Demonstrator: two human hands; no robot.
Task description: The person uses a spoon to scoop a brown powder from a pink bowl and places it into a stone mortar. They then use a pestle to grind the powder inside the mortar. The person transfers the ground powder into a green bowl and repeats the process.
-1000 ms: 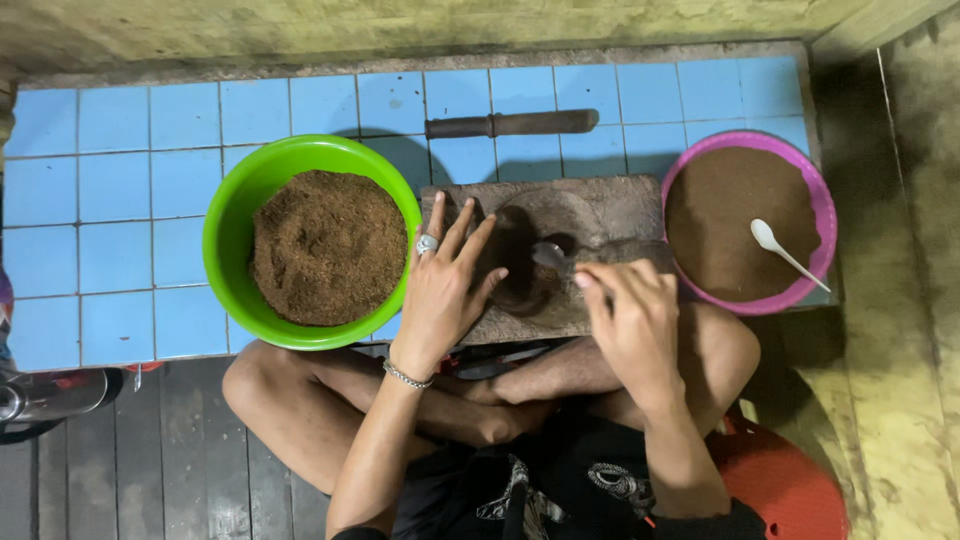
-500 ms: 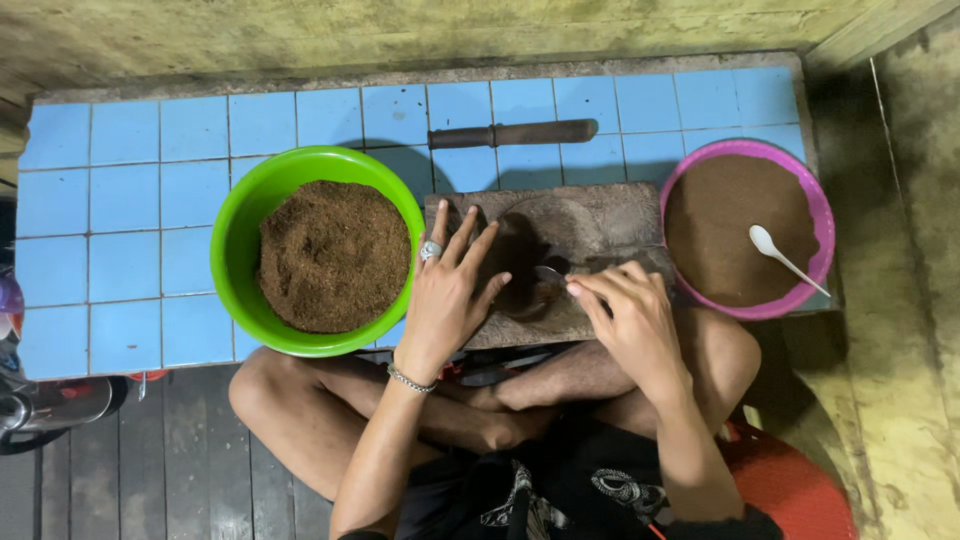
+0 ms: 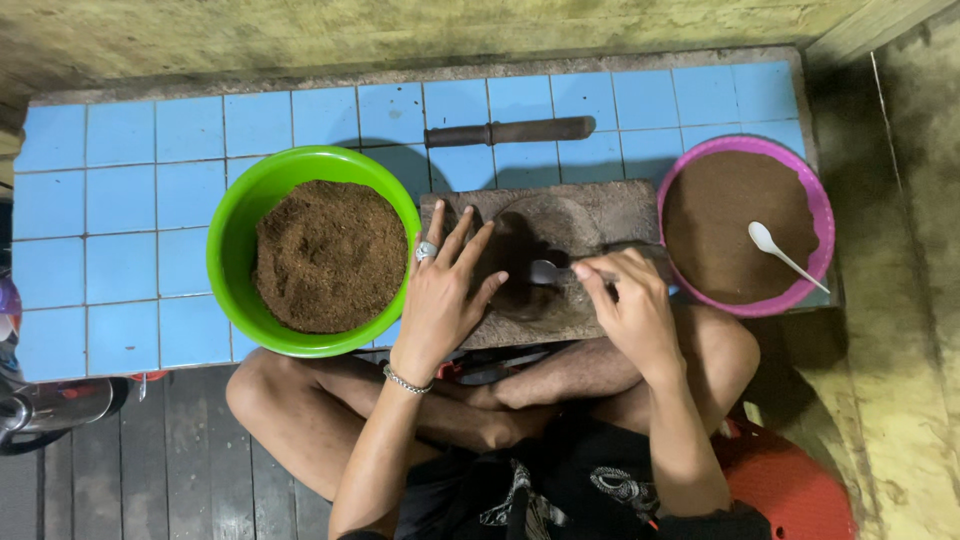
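Metal spoon point(image 3: 548, 271) sits bowl-down in the round hollow of the stone slab point(image 3: 610, 215), over the dark patch in the hollow. Slab lies on the blue tiled surface point(image 3: 120, 200), just in front of the person's crossed legs.

Right hand point(image 3: 628, 305): pinched on the spoon handle, fingers curled tight, forearm coming up from lower right over the right knee. Handle mostly hidden under the fingers.

Left hand point(image 3: 440, 295): flat and splayed wide, palm down on the slab's left part, fingertips reaching the rim of the hollow. Holding nothing. Ring point(image 3: 425, 251) on one finger, chain bracelet point(image 3: 405, 379) at the wrist. Forearm comes straight up from the bottom edge.

Around it:
- Green bowl point(image 3: 232, 240) left of the slab, touching or just beside its left edge, filled with coarse brown powder. Left hand's thumb side is right next to its rim.
- Pink bowl point(image 3: 812, 200) right of the slab, filled with finer, darker brown powder, white spoon point(image 3: 778, 248) resting on top.
- Long dark pestle-like bar point(image 3: 510, 131) lying flat on the tiles behind the slab, apart from it.
- Red item point(image 3: 790, 485) by the right thigh, kind unclear.
- Dark wooden floor planks point(image 3: 130, 470) bottom left.

Nothing sits between the hands and either bowl.
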